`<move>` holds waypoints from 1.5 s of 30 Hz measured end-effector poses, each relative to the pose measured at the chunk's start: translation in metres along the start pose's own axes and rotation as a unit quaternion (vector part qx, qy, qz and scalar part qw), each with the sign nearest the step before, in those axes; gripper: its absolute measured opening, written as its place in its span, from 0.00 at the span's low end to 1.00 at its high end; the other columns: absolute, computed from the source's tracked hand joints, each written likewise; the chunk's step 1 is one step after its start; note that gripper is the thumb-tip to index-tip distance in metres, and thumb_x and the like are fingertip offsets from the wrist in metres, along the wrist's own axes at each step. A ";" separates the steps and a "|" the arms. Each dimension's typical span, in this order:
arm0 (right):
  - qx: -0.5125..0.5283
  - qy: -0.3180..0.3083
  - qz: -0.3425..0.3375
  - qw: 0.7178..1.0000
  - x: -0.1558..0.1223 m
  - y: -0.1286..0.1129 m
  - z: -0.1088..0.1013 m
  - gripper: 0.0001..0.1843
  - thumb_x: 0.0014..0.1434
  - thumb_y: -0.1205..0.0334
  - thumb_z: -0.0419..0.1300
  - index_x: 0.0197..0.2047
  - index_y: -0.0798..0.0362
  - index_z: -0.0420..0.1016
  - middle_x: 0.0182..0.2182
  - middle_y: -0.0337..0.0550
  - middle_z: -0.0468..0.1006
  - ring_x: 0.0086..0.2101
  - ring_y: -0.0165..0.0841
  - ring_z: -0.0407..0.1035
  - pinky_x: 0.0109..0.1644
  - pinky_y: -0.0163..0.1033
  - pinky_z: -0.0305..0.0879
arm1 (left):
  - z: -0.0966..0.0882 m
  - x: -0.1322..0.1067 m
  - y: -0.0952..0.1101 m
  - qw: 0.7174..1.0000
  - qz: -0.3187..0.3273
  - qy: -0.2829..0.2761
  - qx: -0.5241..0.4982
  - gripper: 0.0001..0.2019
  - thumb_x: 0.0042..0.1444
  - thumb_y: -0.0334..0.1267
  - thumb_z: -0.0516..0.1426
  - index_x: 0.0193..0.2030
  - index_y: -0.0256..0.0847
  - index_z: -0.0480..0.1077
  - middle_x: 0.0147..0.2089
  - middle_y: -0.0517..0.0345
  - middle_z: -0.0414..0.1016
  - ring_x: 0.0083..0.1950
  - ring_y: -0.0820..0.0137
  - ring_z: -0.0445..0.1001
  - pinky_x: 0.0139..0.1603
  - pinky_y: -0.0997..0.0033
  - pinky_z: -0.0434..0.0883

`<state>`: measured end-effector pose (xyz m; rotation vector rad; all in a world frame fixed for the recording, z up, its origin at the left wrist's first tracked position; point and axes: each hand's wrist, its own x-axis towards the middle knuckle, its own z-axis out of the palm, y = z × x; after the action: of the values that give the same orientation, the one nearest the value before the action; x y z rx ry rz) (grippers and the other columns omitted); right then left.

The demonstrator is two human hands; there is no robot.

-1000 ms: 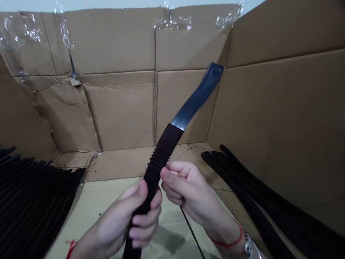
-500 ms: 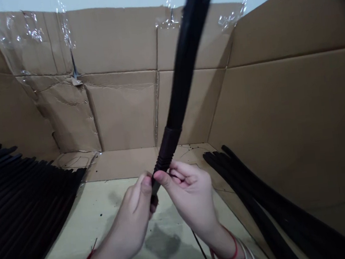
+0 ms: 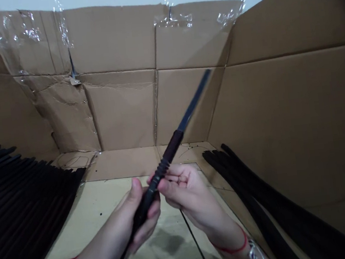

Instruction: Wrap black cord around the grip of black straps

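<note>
I hold a long black strip with a ribbed rubber sleeve and a thin dark blue-grey blade end pointing up and to the right. My left hand is wrapped round its lower part, thumb on top. My right hand is closed beside it, its fingertips pinching the ribbed section just above my left hand. The strip is seen edge-on. A red thread is on each wrist, and a silver bracelet on the right.
Cardboard walls with clear tape enclose a pale work surface. A stack of black strips lies at the left. More black strips lie at the right along the cardboard wall. A thin black line crosses the surface.
The strip swung from tilted right to nearly upright, then back down to the right, and has turned edge-on. My left hand has shifted its grip lower along it.
</note>
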<state>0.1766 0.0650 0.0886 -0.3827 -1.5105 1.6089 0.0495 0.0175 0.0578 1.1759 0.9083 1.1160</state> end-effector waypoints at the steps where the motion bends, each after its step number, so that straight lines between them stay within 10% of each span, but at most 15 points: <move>1: -0.009 0.043 -0.026 0.999 0.001 0.001 0.000 0.15 0.48 0.53 0.71 0.31 0.57 0.79 0.20 0.37 0.69 0.18 0.22 0.53 0.20 0.29 0.51 | 0.000 0.000 0.000 0.999 0.028 0.021 0.010 0.33 0.55 0.72 0.45 0.30 0.38 0.62 0.16 0.67 0.53 0.15 0.80 0.48 0.14 0.82 0.48; 4: -0.013 0.101 -0.067 0.993 0.001 0.004 0.000 0.15 0.48 0.53 0.71 0.29 0.56 0.77 0.20 0.37 0.69 0.20 0.25 0.58 0.23 0.31 0.57 | -0.002 0.001 0.001 0.995 0.077 0.062 -0.007 0.29 0.53 0.68 0.54 0.32 0.38 0.61 0.19 0.68 0.54 0.18 0.82 0.50 0.16 0.85 0.49; 8: 0.037 -0.057 0.013 0.998 -0.001 0.002 -0.007 0.19 0.55 0.47 0.65 0.27 0.56 0.73 0.13 0.27 0.51 0.15 0.20 0.39 0.16 0.29 0.37 | -0.007 0.004 0.004 0.972 -0.073 -0.154 -0.162 0.31 0.56 0.70 0.46 0.29 0.39 0.61 0.14 0.72 0.46 0.13 0.81 0.41 0.11 0.82 0.47; 13: -0.044 0.089 -0.090 0.991 0.003 0.002 -0.008 0.20 0.56 0.55 0.66 0.20 0.56 0.67 0.15 0.30 0.54 0.17 0.20 0.43 0.18 0.29 0.40 | -0.010 0.013 0.003 0.993 0.084 0.087 0.008 0.30 0.53 0.67 0.54 0.31 0.35 0.65 0.19 0.63 0.62 0.20 0.80 0.60 0.21 0.83 0.59; 15: -0.004 0.056 -0.045 0.997 0.002 0.004 -0.009 0.17 0.55 0.53 0.67 0.25 0.57 0.72 0.15 0.28 0.51 0.16 0.19 0.40 0.17 0.29 0.37 | -0.008 0.007 0.007 0.992 0.063 0.110 0.013 0.29 0.51 0.66 0.57 0.28 0.37 0.62 0.17 0.66 0.58 0.19 0.81 0.56 0.19 0.84 0.55; 18: 0.056 -0.073 0.049 0.995 -0.003 0.002 -0.010 0.23 0.49 0.45 0.69 0.38 0.57 0.79 0.15 0.28 0.54 0.15 0.18 0.39 0.16 0.28 0.36 | -0.002 -0.007 0.014 0.976 -0.153 -0.107 -0.115 0.31 0.51 0.72 0.50 0.29 0.41 0.60 0.13 0.72 0.47 0.12 0.81 0.43 0.11 0.81 0.47; 20: 0.043 -0.066 0.045 0.996 -0.007 -0.002 -0.008 0.26 0.46 0.44 0.70 0.40 0.56 0.80 0.17 0.33 0.63 0.15 0.20 0.49 0.17 0.29 0.46 | 0.003 -0.011 0.015 0.967 -0.153 -0.153 -0.135 0.31 0.52 0.72 0.48 0.29 0.41 0.60 0.13 0.71 0.47 0.12 0.81 0.43 0.12 0.81 0.47; 25: -0.049 0.143 -0.060 0.987 -0.007 -0.009 0.001 0.16 0.46 0.52 0.72 0.33 0.55 0.79 0.24 0.41 0.74 0.25 0.30 0.68 0.28 0.33 0.65 | 0.005 -0.001 0.001 0.992 0.076 0.089 0.037 0.28 0.53 0.65 0.56 0.35 0.37 0.64 0.23 0.65 0.59 0.23 0.80 0.55 0.22 0.84 0.54; 31: -0.051 0.036 -0.016 0.998 -0.008 -0.008 0.000 0.16 0.55 0.52 0.66 0.28 0.57 0.76 0.15 0.31 0.60 0.14 0.19 0.44 0.15 0.29 0.44 | -0.001 -0.002 0.000 0.977 -0.101 -0.150 -0.110 0.33 0.56 0.72 0.43 0.32 0.38 0.62 0.18 0.69 0.49 0.17 0.80 0.45 0.16 0.81 0.49; 35: -0.027 0.066 -0.042 0.997 -0.003 -0.003 -0.001 0.16 0.53 0.51 0.67 0.29 0.57 0.76 0.16 0.31 0.59 0.16 0.21 0.48 0.17 0.29 0.47 | -0.002 0.003 -0.001 0.993 0.071 0.095 0.015 0.28 0.57 0.64 0.53 0.29 0.37 0.61 0.19 0.65 0.59 0.20 0.80 0.56 0.20 0.84 0.56; 38: 0.032 -0.058 0.030 0.997 0.000 0.000 -0.005 0.21 0.52 0.47 0.68 0.38 0.58 0.79 0.14 0.26 0.51 0.15 0.19 0.38 0.16 0.28 0.36 | -0.004 0.003 -0.002 0.997 -0.025 -0.034 -0.068 0.28 0.58 0.67 0.47 0.28 0.40 0.59 0.14 0.69 0.51 0.14 0.80 0.47 0.13 0.81 0.50; 40: 0.015 -0.022 0.015 1.000 0.002 0.002 -0.006 0.19 0.50 0.49 0.69 0.37 0.58 0.80 0.14 0.29 0.57 0.15 0.20 0.44 0.16 0.29 0.42 | -0.003 0.003 -0.002 0.989 -0.061 -0.107 -0.086 0.30 0.58 0.69 0.43 0.29 0.40 0.60 0.15 0.68 0.52 0.13 0.79 0.48 0.13 0.80 0.52; 43: -0.036 0.136 -0.089 0.986 0.003 0.005 -0.002 0.13 0.49 0.55 0.72 0.31 0.56 0.79 0.20 0.38 0.70 0.21 0.26 0.60 0.23 0.31 0.58 | -0.001 0.003 -0.003 0.993 0.076 0.083 0.041 0.28 0.57 0.66 0.51 0.32 0.37 0.62 0.20 0.64 0.60 0.20 0.79 0.56 0.20 0.83 0.56; 45: -0.037 0.133 -0.089 0.986 0.002 0.003 -0.002 0.14 0.49 0.53 0.71 0.29 0.56 0.78 0.18 0.36 0.67 0.20 0.25 0.59 0.22 0.31 0.57 | -0.001 0.002 -0.002 0.990 0.072 0.116 0.044 0.27 0.56 0.65 0.53 0.33 0.38 0.62 0.21 0.65 0.58 0.21 0.80 0.55 0.19 0.84 0.54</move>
<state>0.1758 0.0686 0.0856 -0.4716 -1.3622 1.3093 0.0498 0.0199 0.0558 1.2160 1.0719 1.3626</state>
